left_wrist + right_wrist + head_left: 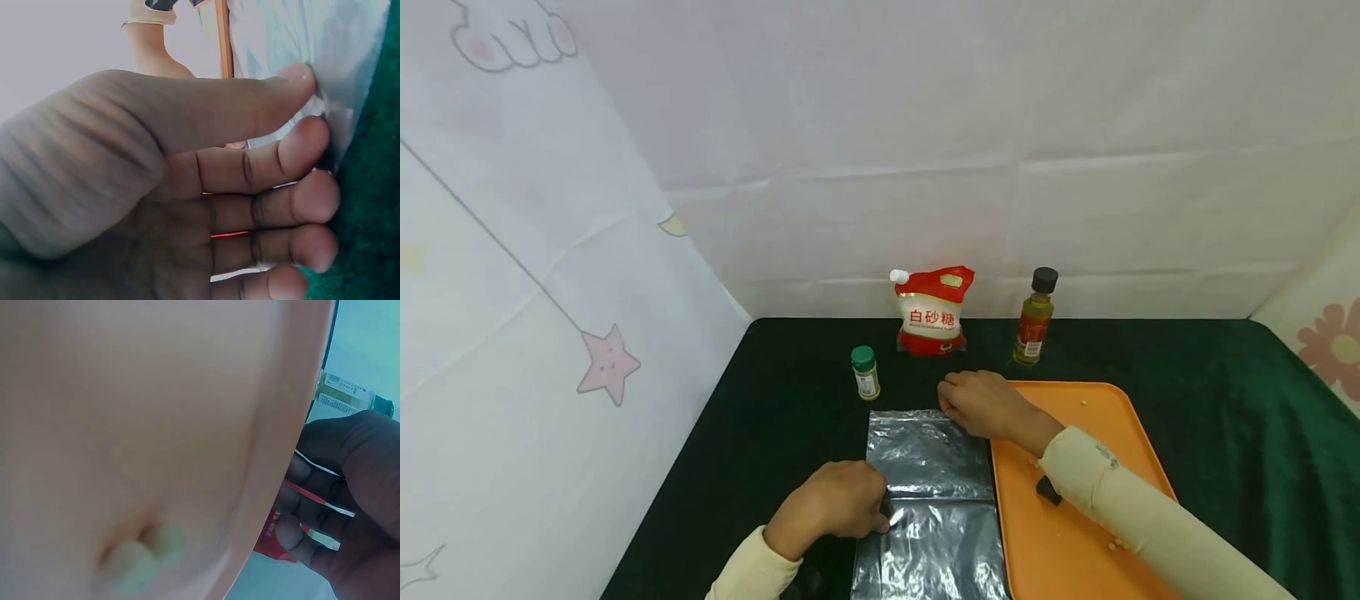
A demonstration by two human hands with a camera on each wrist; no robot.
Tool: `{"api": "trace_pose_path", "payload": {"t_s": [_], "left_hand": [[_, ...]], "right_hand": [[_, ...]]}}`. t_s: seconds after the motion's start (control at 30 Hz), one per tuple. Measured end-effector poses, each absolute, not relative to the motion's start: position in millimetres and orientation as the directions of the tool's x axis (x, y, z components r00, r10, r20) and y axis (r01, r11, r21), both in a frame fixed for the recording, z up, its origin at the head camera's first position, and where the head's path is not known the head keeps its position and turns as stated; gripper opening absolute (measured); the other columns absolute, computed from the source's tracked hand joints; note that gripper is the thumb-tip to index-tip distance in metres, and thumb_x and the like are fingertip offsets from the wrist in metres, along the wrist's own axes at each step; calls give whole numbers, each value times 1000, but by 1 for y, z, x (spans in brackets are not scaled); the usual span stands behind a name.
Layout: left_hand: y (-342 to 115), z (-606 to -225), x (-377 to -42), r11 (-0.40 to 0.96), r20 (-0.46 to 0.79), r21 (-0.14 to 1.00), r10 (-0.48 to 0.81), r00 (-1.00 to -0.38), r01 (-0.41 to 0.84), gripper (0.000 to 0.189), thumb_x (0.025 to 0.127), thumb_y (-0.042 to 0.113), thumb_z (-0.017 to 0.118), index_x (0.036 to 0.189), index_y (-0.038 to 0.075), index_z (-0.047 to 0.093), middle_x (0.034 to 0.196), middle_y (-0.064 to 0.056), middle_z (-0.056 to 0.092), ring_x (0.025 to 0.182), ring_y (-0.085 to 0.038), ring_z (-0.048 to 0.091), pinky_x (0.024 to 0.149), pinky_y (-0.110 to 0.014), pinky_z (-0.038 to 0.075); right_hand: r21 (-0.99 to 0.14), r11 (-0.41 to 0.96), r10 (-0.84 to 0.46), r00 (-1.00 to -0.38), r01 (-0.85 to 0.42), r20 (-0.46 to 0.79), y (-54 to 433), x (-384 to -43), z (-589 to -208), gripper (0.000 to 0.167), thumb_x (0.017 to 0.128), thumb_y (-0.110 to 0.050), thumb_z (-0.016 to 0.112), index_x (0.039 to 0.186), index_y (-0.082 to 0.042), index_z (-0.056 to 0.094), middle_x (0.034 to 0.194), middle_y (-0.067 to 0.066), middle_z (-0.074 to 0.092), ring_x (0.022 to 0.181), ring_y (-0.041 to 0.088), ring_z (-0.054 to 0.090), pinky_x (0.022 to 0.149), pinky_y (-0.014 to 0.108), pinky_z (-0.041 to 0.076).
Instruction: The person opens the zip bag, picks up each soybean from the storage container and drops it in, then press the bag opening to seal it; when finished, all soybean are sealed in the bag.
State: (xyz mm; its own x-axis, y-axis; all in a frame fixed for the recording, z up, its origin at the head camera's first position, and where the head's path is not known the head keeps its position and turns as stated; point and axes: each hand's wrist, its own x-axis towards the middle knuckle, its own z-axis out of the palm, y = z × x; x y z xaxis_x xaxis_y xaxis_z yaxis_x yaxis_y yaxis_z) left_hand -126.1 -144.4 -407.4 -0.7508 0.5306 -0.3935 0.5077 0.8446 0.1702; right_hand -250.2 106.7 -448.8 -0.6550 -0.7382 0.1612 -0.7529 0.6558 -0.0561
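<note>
A clear plastic bag lies flat on the dark green cloth, creased across its middle. My left hand is at its left edge; in the left wrist view the thumb and index finger pinch the translucent film, and the other fingers are bent beside it. At the bag's top right corner, my right hand has its fingers curled over the film. The right wrist view shows that hand past the tray's rim, which hides its fingertips. An orange tray sits directly right of the bag, under the right forearm.
Small pale round pieces lie on the tray. Behind the bag stand a green-capped shaker bottle, a red and white sugar pouch with a white spout, and a black-capped oil bottle. A white cloth wall rises behind the table.
</note>
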Motion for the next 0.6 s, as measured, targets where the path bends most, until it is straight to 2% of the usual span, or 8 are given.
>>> {"api": "trace_pose_path", "payload": {"t_s": [0.17, 0.23, 0.33, 0.47, 0.53, 0.6], "left_hand": [[-140, -403, -130, 844, -398, 149, 528, -751, 515, 38, 90, 38, 74, 61, 23, 56, 58, 10, 49, 51, -7, 46, 48, -27, 39], [-138, -401, -135, 836, -335, 156, 547, -768, 527, 39, 93, 36, 72, 60, 22, 56, 56, 9, 48, 49, -7, 45, 46, -27, 37], [-134, -401, -148, 810, -111, 179, 581, -806, 559, 29, 95, 28, 71, 69, 19, 61, 62, 8, 47, 52, -7, 44, 47, -24, 38], [-127, -408, -171, 785, 241, 168, 554, -797, 597, 10, 95, 21, 72, 89, 14, 69, 78, 6, 52, 66, -8, 49, 58, -25, 45], [-123, -413, -183, 781, 330, 185, 523, -786, 597, 8, 95, 20, 71, 94, 13, 70, 84, 5, 55, 71, -9, 51, 63, -27, 47], [-120, -416, -193, 775, 367, 214, 501, -784, 595, 7, 96, 20, 70, 96, 13, 72, 86, 4, 58, 74, -10, 53, 67, -28, 47]], "right_hand": [[30, 640, -748, -613, -768, 255, 107, -243, -448, 10, 94, -25, 71, 90, -21, 63, 84, -8, 49, 76, 12, 47, 64, 25, 44], [52, 636, -747, -596, -770, 295, 107, -239, -446, 10, 94, -26, 71, 90, -21, 62, 85, -8, 50, 77, 11, 47, 65, 25, 45], [67, 636, -738, -581, -769, 343, 107, -234, -441, 10, 93, -25, 72, 90, -21, 62, 83, -8, 53, 75, 11, 48, 65, 25, 45], [74, 630, -737, -564, -773, 373, 108, -227, -435, 10, 91, -24, 73, 91, -20, 63, 80, -9, 57, 73, 11, 48, 64, 25, 44], [86, 621, -744, -551, -779, 379, 108, -224, -433, 10, 91, -24, 73, 92, -20, 64, 79, -9, 58, 72, 11, 49, 63, 25, 43], [102, 611, -751, -534, -785, 387, 108, -222, -430, 10, 91, -24, 74, 93, -19, 65, 78, -8, 59, 71, 11, 50, 62, 24, 42]]}}
